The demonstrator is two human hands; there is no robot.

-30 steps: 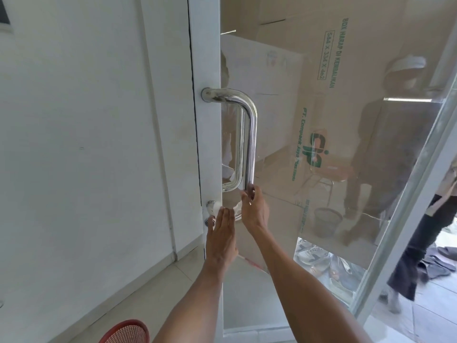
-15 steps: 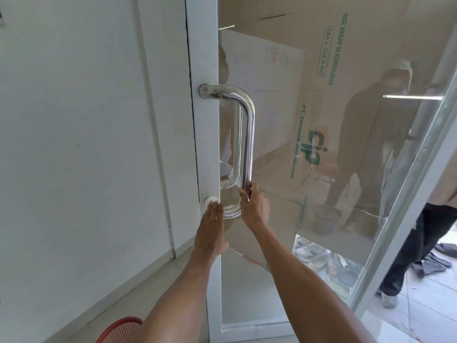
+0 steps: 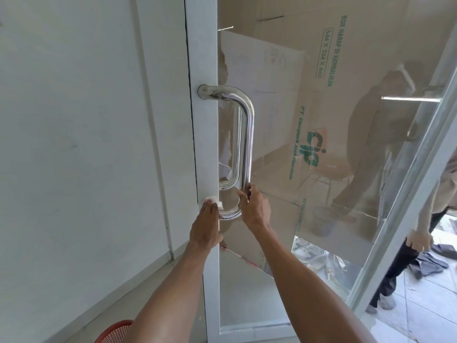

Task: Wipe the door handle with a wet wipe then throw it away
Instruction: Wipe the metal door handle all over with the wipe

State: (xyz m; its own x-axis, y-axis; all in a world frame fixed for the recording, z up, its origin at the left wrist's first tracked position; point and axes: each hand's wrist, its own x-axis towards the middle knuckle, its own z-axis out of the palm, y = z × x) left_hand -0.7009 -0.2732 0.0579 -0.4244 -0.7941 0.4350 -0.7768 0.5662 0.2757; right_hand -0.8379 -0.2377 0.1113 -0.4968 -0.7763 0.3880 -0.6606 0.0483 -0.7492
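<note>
A chrome D-shaped door handle (image 3: 248, 134) is mounted on the white frame of a glass door (image 3: 202, 144). My left hand (image 3: 206, 227) presses a small white wet wipe (image 3: 214, 201) against the handle's lower mount, where it meets the frame. Only the wipe's upper edge shows above my fingertips. My right hand (image 3: 254, 209) grips the lower end of the handle's vertical bar, just above the bottom bend.
A white wall (image 3: 86, 144) stands to the left of the door. A red mesh basket (image 3: 113, 331) peeks in at the bottom edge. Cardboard boxes (image 3: 346, 70) stand behind the glass. Another person (image 3: 418, 243) stands at the right beside the door's edge.
My left hand has slid the wipe slightly up and left on the handle's lower mount. My right hand keeps its grip on the bar. The view has shifted a little.
</note>
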